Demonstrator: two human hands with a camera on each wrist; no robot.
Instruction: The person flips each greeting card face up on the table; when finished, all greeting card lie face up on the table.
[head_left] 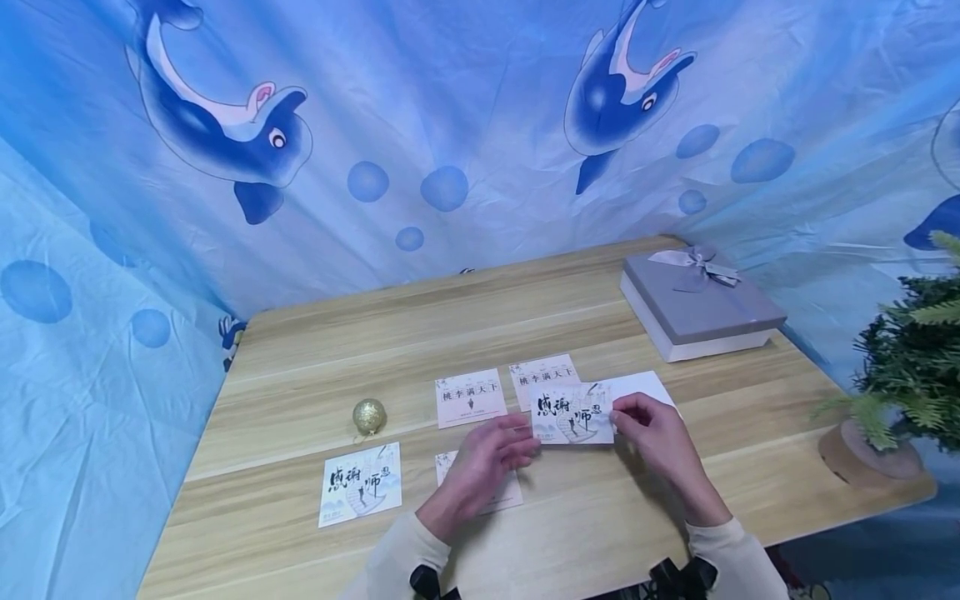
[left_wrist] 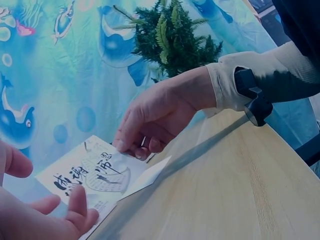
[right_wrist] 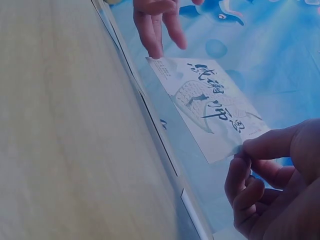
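My right hand (head_left: pixel 656 433) pinches the right edge of a white greeting card (head_left: pixel 572 425) with black brush lettering and holds it above the table. In the right wrist view, thumb and index finger grip one corner of that card (right_wrist: pixel 205 107). By the card's left edge is my left hand (head_left: pixel 483 467), its fingers spread and loosely bent; whether a fingertip touches the card, I cannot tell. Beneath the left hand lies a pinkish card (head_left: pixel 504 493), partly covered. Two similar pinkish cards, a left one (head_left: pixel 471 398) and a right one (head_left: pixel 543 372), lie farther back, the right one partly hidden.
A matching brush-lettered card (head_left: pixel 362 485) lies at the left, with a gold glitter ball (head_left: pixel 369 416) behind it. White paper (head_left: pixel 641 387) shows behind my right hand. At the back right sits a grey gift box (head_left: pixel 697 300) with a ribbon; a potted plant (head_left: pixel 900 375) stands at the right edge.
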